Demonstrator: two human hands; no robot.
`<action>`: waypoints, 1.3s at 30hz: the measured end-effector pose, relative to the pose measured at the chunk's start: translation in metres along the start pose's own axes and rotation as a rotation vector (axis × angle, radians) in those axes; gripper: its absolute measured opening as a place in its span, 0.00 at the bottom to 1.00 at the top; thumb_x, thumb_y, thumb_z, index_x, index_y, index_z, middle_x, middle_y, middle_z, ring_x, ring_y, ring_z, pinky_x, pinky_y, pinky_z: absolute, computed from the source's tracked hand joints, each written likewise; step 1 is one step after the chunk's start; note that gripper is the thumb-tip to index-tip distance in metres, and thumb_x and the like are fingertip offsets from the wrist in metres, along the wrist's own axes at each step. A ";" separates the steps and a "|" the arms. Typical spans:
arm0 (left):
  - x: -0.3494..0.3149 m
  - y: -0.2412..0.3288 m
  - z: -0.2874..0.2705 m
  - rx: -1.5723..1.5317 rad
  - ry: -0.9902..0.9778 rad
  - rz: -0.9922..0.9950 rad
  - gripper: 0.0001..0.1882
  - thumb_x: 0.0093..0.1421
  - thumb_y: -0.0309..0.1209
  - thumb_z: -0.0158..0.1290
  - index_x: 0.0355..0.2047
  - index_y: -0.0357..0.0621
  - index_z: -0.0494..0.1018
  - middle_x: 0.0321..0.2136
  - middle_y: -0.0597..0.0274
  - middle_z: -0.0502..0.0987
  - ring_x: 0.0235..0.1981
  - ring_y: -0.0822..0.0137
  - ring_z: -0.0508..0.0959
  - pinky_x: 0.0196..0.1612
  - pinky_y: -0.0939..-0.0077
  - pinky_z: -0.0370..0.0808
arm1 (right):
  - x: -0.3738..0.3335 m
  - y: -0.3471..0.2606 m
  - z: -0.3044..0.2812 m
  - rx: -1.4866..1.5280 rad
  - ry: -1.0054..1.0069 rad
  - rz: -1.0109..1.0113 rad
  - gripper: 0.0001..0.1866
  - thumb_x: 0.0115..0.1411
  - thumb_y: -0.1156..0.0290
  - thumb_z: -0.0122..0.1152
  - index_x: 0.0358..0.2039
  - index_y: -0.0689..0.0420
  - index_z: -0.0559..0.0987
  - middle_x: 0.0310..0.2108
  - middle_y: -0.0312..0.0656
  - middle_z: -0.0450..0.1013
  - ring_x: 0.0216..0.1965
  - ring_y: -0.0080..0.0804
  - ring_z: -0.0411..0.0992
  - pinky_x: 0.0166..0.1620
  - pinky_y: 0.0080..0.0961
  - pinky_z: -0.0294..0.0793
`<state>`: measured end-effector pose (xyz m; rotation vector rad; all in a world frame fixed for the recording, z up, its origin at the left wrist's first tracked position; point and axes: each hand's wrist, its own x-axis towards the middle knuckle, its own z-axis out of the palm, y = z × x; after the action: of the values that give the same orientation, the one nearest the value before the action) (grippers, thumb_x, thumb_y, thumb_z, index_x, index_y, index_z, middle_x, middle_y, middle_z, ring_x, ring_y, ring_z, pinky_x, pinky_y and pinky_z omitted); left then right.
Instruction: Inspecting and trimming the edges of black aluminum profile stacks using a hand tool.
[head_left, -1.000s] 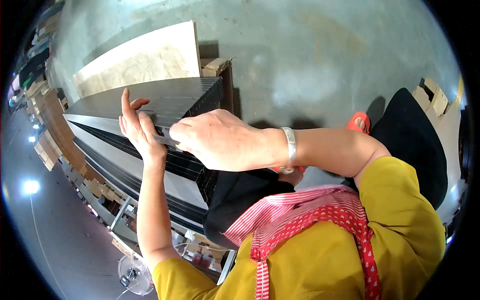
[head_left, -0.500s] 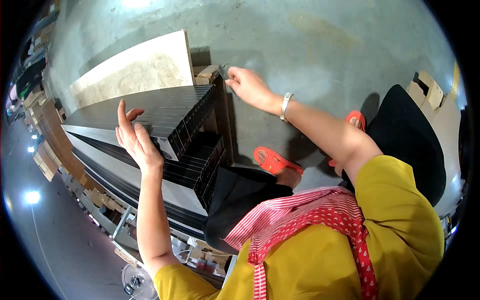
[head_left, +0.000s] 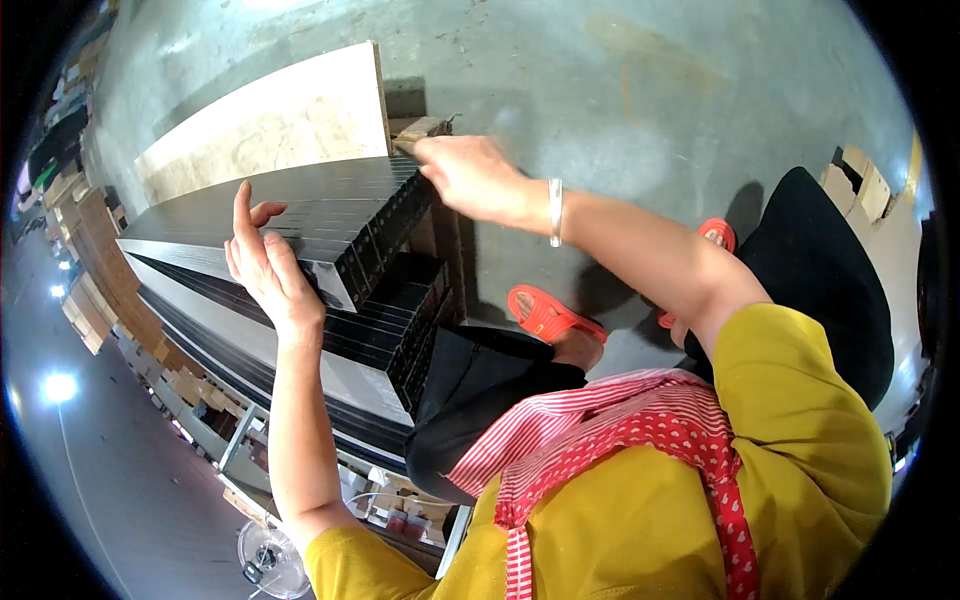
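A block of long dark strips (head_left: 300, 195), packed side by side with pale lines between them, lies on top of a stack at my left. My left hand (head_left: 270, 265) rests at its near corner, fingers apart and index finger stretched out. My right hand (head_left: 470, 178) is closed at the far end corner of the same block. Its fingertips point toward the strip ends, and whatever they pinch is hidden. A second dark bundle (head_left: 395, 310) with dotted end faces lies below.
A pale board (head_left: 270, 115) stands along the stack's far side, with wood pieces (head_left: 420, 128) at its end. Beyond is grey concrete floor (head_left: 620, 110). My feet in orange sandals (head_left: 550, 315) are close by. A fan (head_left: 272, 560) stands at lower left.
My right hand has moved left onto the block's far end corner. The small dark flat piece seen earlier at its fingertips is now hidden. My left hand stays nearly in place.
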<state>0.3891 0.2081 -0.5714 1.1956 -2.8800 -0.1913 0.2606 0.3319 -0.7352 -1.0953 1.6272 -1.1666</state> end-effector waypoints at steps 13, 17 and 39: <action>-0.005 0.000 -0.002 -0.009 -0.010 -0.035 0.27 0.57 0.34 0.31 0.58 0.44 0.57 0.38 0.61 0.73 0.40 0.65 0.69 0.58 0.60 0.48 | -0.012 -0.060 -0.022 0.161 -0.126 -0.100 0.07 0.55 0.71 0.51 0.27 0.62 0.68 0.24 0.52 0.70 0.30 0.52 0.71 0.33 0.44 0.69; -0.001 0.002 0.001 -0.009 0.006 -0.018 0.27 0.56 0.33 0.32 0.58 0.43 0.57 0.37 0.60 0.73 0.40 0.65 0.68 0.56 0.64 0.50 | -0.001 -0.041 -0.014 0.073 -0.050 0.013 0.07 0.55 0.71 0.50 0.26 0.63 0.69 0.23 0.53 0.70 0.30 0.51 0.71 0.33 0.43 0.70; 0.001 -0.003 -0.015 0.074 -0.163 0.008 0.26 0.66 0.43 0.25 0.44 0.47 0.73 0.40 0.62 0.74 0.49 0.61 0.69 0.60 0.59 0.46 | -0.028 0.043 0.013 1.155 0.187 0.784 0.10 0.60 0.67 0.53 0.22 0.51 0.67 0.18 0.28 0.61 0.20 0.17 0.60 0.26 0.18 0.61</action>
<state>0.3912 0.2038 -0.5565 1.2356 -3.0565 -0.1914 0.2732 0.3633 -0.7754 0.3673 0.9958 -1.3250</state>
